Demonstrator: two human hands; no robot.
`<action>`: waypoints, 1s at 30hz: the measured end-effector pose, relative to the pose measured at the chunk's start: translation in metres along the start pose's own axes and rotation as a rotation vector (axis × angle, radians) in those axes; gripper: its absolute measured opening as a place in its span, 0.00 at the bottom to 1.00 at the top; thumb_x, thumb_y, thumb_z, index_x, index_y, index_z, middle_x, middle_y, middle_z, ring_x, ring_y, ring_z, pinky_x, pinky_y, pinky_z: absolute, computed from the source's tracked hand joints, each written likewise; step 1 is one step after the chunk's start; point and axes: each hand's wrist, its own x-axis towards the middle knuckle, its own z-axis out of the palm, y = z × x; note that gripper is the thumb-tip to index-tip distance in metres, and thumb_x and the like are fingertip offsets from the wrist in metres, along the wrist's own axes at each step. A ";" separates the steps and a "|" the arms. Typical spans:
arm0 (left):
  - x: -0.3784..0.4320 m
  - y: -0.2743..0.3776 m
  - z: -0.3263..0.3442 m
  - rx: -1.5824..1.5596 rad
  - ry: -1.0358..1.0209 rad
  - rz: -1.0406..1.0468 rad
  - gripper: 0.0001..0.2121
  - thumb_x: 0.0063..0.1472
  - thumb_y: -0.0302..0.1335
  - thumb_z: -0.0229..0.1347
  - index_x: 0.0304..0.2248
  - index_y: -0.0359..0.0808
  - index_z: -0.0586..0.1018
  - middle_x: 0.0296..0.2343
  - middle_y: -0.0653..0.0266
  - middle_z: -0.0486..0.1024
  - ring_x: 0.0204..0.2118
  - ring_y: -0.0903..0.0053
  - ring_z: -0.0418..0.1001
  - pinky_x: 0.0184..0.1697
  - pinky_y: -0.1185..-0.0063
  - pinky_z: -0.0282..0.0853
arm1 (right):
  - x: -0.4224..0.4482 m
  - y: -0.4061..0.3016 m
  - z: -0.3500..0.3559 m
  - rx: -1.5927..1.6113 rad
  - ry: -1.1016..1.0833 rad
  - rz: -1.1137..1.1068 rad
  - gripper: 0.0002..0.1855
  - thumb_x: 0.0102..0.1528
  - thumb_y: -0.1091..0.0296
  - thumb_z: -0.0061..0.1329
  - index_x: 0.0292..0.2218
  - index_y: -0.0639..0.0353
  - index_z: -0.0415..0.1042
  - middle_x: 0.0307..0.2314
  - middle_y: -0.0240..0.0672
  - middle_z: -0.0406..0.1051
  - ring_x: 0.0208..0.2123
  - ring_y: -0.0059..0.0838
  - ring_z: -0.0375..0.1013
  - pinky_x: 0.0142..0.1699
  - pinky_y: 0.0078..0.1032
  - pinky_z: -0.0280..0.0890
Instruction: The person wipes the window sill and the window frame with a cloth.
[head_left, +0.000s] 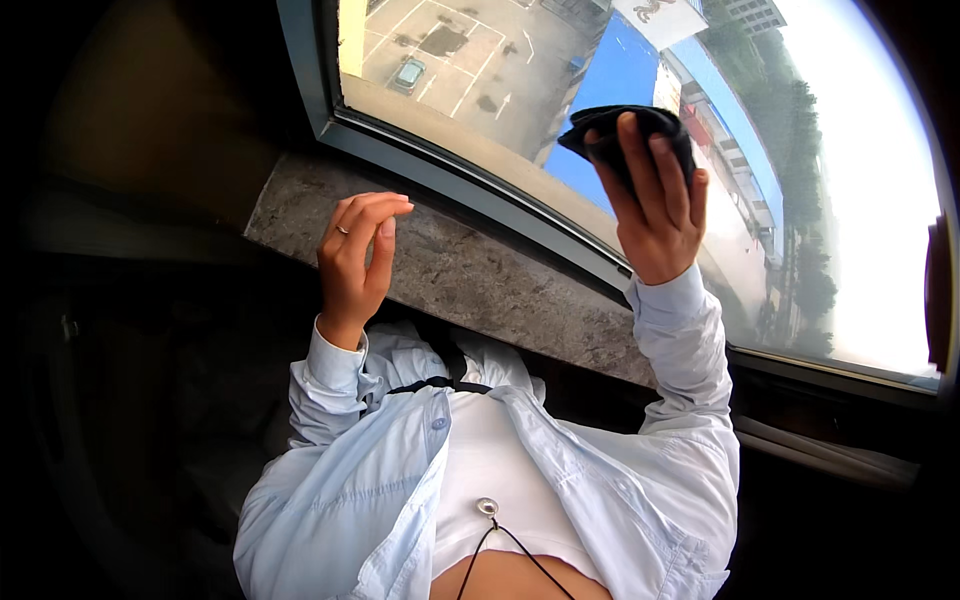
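A folded black cloth lies under the fingers of my right hand, which is raised in front of the glass window pane. The fingers are spread over the cloth, and the palm faces the glass. Whether the cloth touches the pane is hard to tell. My left hand hovers above the mottled grey stone windowsill. Its fingers are loosely bent, with a gap to the thumb and nothing between them. One finger carries a ring.
The grey window frame borders the sill, its corner at upper left. A dark upright edge bounds the right side. Outside, far below, are a car park with a car and a blue roof. Deep shadow fills the left.
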 end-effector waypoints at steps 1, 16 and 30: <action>0.000 -0.002 0.005 0.004 -0.004 -0.041 0.07 0.61 0.21 0.48 0.34 0.34 0.78 0.35 0.60 0.78 0.38 0.65 0.74 0.42 0.73 0.69 | 0.011 0.039 -0.026 -0.096 0.074 0.228 0.17 0.59 0.69 0.46 0.48 0.40 0.76 0.55 0.23 0.65 0.61 0.28 0.55 0.67 0.35 0.39; 0.039 0.027 0.048 -0.038 -0.073 0.171 0.28 0.65 0.37 0.47 0.60 0.35 0.56 0.63 0.49 0.44 0.66 0.55 0.41 0.66 0.60 0.38 | -0.131 0.028 0.014 -0.103 -0.101 -0.234 0.21 0.61 0.54 0.40 0.55 0.26 0.66 0.59 0.08 0.58 0.62 0.09 0.51 0.70 0.29 0.32; 0.024 0.066 0.111 -0.226 -0.001 0.136 0.27 0.64 0.26 0.45 0.61 0.34 0.53 0.63 0.50 0.47 0.66 0.58 0.45 0.66 0.64 0.41 | -0.208 0.017 0.019 -0.177 -0.054 -0.200 0.26 0.58 0.57 0.42 0.58 0.27 0.62 0.61 0.10 0.52 0.64 0.13 0.43 0.70 0.29 0.32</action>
